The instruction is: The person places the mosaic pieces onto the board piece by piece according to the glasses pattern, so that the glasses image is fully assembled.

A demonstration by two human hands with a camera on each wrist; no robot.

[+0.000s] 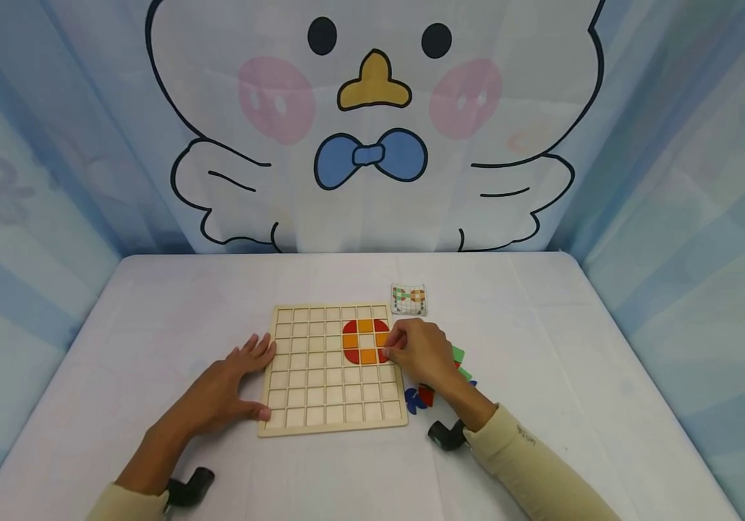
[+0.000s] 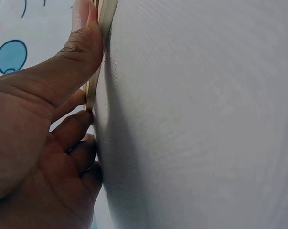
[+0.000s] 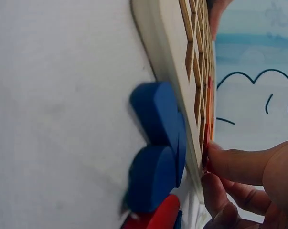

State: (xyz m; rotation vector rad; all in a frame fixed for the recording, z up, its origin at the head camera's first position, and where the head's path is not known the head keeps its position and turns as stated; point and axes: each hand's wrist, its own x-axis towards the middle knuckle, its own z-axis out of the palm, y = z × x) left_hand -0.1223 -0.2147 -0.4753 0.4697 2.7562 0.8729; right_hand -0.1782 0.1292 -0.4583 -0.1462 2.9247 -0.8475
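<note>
A wooden grid board (image 1: 325, 396) lies flat on the table. In its upper right cells, rounded red corner pieces and orange squares (image 1: 365, 325) form a ring around one bare cell. My right hand (image 1: 424, 351) pinches a red piece (image 3: 205, 143) between thumb and fingers at the ring's lower right corner, beside the board's right edge. Spread along the left edge, my left hand (image 1: 219, 391) touches the board with its thumb and fingertips. The left wrist view shows that thumb (image 2: 84, 43) against the wooden rim.
Loose blue pieces (image 1: 414, 400), a red piece (image 1: 426, 394) and green pieces (image 1: 458, 354) lie right of the board, partly hidden by my right hand and forearm. A small pattern card (image 1: 409, 299) lies beyond the board's upper right corner. Printed curtains stand behind the white table (image 1: 184, 304).
</note>
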